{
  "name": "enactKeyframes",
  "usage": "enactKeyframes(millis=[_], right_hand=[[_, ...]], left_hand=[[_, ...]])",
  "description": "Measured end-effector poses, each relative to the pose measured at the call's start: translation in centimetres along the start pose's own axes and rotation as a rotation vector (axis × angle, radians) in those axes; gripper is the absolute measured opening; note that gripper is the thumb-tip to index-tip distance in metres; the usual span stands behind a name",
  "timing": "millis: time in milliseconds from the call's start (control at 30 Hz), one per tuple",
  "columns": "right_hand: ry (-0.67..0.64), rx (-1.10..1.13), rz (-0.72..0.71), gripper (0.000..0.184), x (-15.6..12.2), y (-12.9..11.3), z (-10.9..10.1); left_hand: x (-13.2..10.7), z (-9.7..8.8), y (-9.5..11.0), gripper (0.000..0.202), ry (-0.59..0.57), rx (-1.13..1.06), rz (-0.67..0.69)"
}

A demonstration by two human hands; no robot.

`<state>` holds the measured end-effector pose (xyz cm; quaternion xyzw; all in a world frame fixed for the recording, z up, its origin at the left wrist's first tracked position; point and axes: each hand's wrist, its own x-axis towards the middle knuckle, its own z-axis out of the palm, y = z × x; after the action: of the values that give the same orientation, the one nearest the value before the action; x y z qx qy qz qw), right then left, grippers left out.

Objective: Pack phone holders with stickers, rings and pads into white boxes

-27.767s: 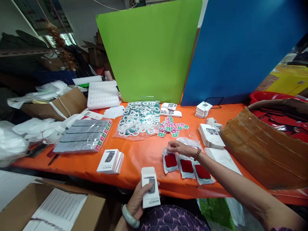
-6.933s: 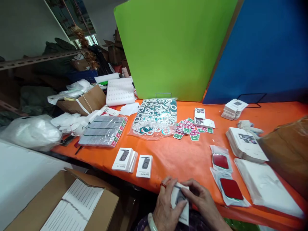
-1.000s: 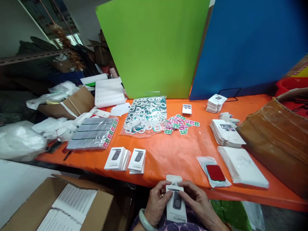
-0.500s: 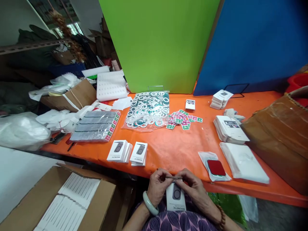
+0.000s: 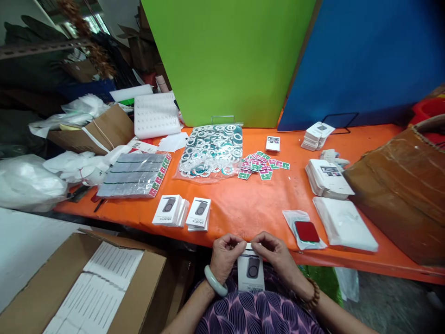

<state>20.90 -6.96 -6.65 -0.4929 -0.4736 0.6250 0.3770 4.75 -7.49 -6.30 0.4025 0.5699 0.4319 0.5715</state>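
Note:
A small white box [image 5: 251, 273] printed with a dark phone-holder picture and the word MAGNETIC stands in my lap, at the table's front edge. My left hand [image 5: 225, 254], with a pale bangle on the wrist, pinches its upper left corner. The upper right corner is between the thumb and fingers of my right hand [image 5: 274, 253], which has a beaded bracelet. Both hands are closed around the top end of the box. Two groups of matching boxes, a stack [image 5: 170, 211] and a smaller pile [image 5: 199, 214], lie on the table ahead to the left.
The orange table [image 5: 239, 208] bears a bag of rings [image 5: 212, 150], scattered green and pink stickers [image 5: 259, 166], a wrapped bundle [image 5: 134, 174], a red square pad [image 5: 306, 231] and white stacks [image 5: 330, 178]. An open carton [image 5: 153, 283] stands lower left, a brown bag [image 5: 399, 195] right.
The top of the box, edge-on and dark between my fingertips before, now shows as a white panel. Both hands still hold it; the whole view has shifted slightly.

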Motion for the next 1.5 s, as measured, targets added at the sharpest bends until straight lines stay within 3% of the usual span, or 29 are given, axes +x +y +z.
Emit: enactKeyframes(millis=[133, 300, 467, 567, 633, 767, 867, 933, 967, 1033, 1133, 1233, 1333, 1500], right_hand=[[-0.031, 0.077, 0.081, 0.032, 0.1, -0.6, 0.1], [-0.056, 0.119, 0.078, 0.031, -0.8, 1.1, 0.2], [-0.121, 0.124, 0.148, 0.032, -1.3, 2.5, -0.1], [-0.088, 0.094, 0.126, 0.033, -0.8, 2.1, -0.2], [-0.039, 0.106, 0.089, 0.033, 0.1, 1.3, 0.0], [0.063, 0.122, -0.079, 0.035, 3.0, -1.4, 1.6], [-0.074, 0.052, -0.191, 0.033, 6.4, -4.0, 2.1], [-0.155, -0.141, -0.256, 0.032, 9.7, -5.9, 0.8], [-0.134, -0.292, -0.293, 0.032, 11.7, -6.9, -0.4], [0.091, -0.757, -0.369, 0.029, 16.0, -8.8, -3.7], [0.261, -0.944, -0.344, 0.036, 22.5, -10.9, -9.3], [0.352, -1.078, -0.276, 0.042, 27.1, -11.6, -13.4], [0.372, -1.172, -0.218, 0.045, 29.6, -11.1, -15.4], [0.343, -1.225, -0.194, 0.020, 30.4, -11.3, -16.3]], left_hand=[[0.0, -0.4, 0.5, 0.021, -0.042, -0.011, -0.045], [-0.7, -1.5, -1.2, 0.023, -0.078, 0.034, 0.003], [-1.2, -1.4, -2.1, 0.020, -0.133, 0.098, -0.066], [-1.5, -0.7, -1.0, 0.015, -0.096, 0.265, -0.013], [-1.6, -0.2, 0.2, 0.022, -0.060, 0.354, 0.040], [-0.8, 0.6, 2.3, 0.068, 0.035, 0.585, 0.170], [1.0, -0.3, 3.7, 0.070, 0.159, 0.756, 0.290], [2.6, -1.9, 4.7, 0.064, 0.250, 0.855, 0.385], [3.3, -2.9, 5.2, 0.063, 0.298, 0.904, 0.414], [4.7, -5.1, 5.8, 0.061, 0.394, 1.023, 0.429], [6.1, -7.7, 5.6, 0.059, 0.475, 1.194, 0.366], [7.0, -9.0, 4.4, 0.055, 0.471, 1.276, 0.285], [7.5, -9.7, 3.5, 0.049, 0.465, 1.256, 0.342], [7.5, -10.4, 3.9, 0.049, 0.425, 1.174, 0.453]])
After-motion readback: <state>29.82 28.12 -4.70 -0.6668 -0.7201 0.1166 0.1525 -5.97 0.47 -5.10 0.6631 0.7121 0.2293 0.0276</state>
